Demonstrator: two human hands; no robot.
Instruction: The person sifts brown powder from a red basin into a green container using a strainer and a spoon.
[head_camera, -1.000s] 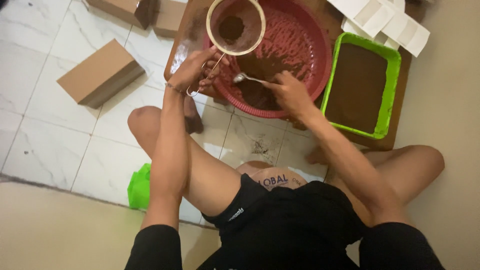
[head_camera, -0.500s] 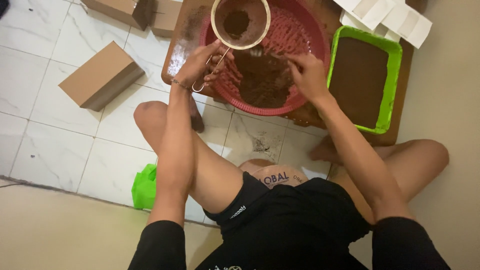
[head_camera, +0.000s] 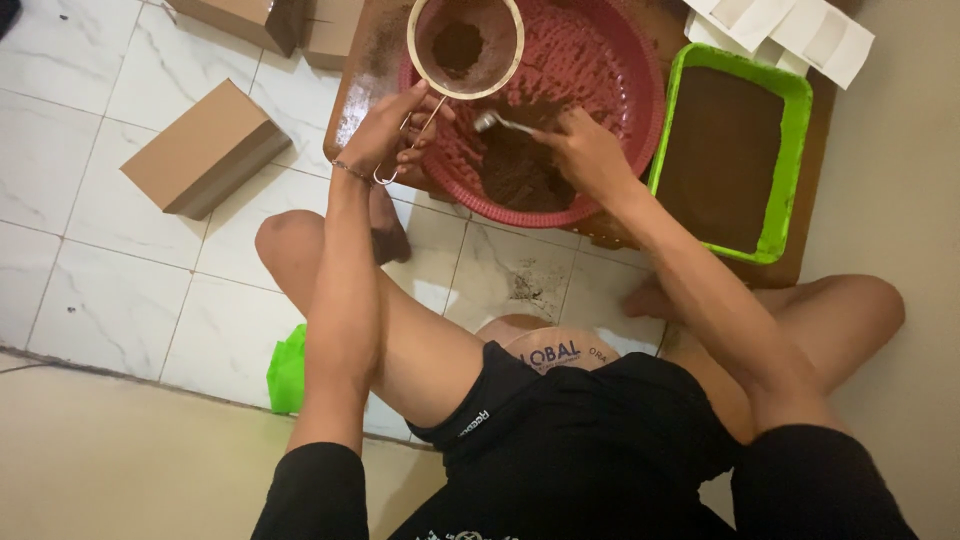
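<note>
The left hand (head_camera: 392, 135) is closed around the wire handle of a round sieve (head_camera: 465, 45), held over the red bowl (head_camera: 620, 60). The right hand (head_camera: 585, 150) pinches a spoon (head_camera: 493, 122) above the brown powder (head_camera: 520, 175).

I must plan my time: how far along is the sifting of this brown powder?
Done: fine powder fills the green tray. In hand: the left hand holds a sieve with a small lump inside over the red basin; the right hand holds a spoon. Left: a heap of powder in the basin.

Black sleeves, black shorts, perhaps a thin bracelet (head_camera: 352, 170)
</note>
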